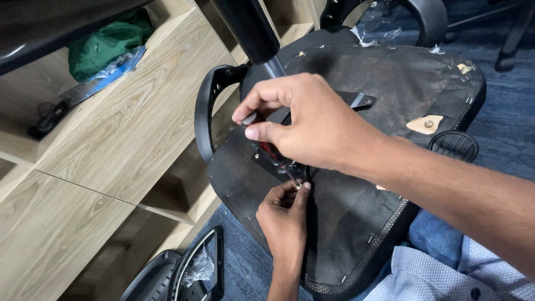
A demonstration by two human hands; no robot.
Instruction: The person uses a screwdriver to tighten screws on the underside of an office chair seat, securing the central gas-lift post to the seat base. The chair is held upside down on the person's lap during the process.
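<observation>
Setting: a blue carpeted floor (512, 139) with a light wooden shelf unit (111, 145) beside the upturned office chair seat.
Chair seat (384, 78): lies underside up across the person's lap, covered in black fabric stapled along its edge; it is the landmark for the rest.
Gas-lift column (251, 28): rises from the middle of the seat underside, toward the top of the view.
Armrest (207, 106): a black plastic loop at the seat's shelf-side edge.
Screwdriver (273, 150): red-and-black handle, tip down on the seat underside, near the edge closest to the person.
Right hand (306, 122): clenched around the screwdriver handle, above the seat underside.
Screw (299, 185): a small metal piece at the screwdriver tip, on the seat underside.
Left hand (284, 214): at the seat's near edge, fingertips pinched on the screw just under the tip.
Green cloth (106, 47): bundled in a shelf compartment, well apart from the seat.
Second armrest (200, 267): lies on the floor below the seat's near edge, with clear plastic wrap on it.
</observation>
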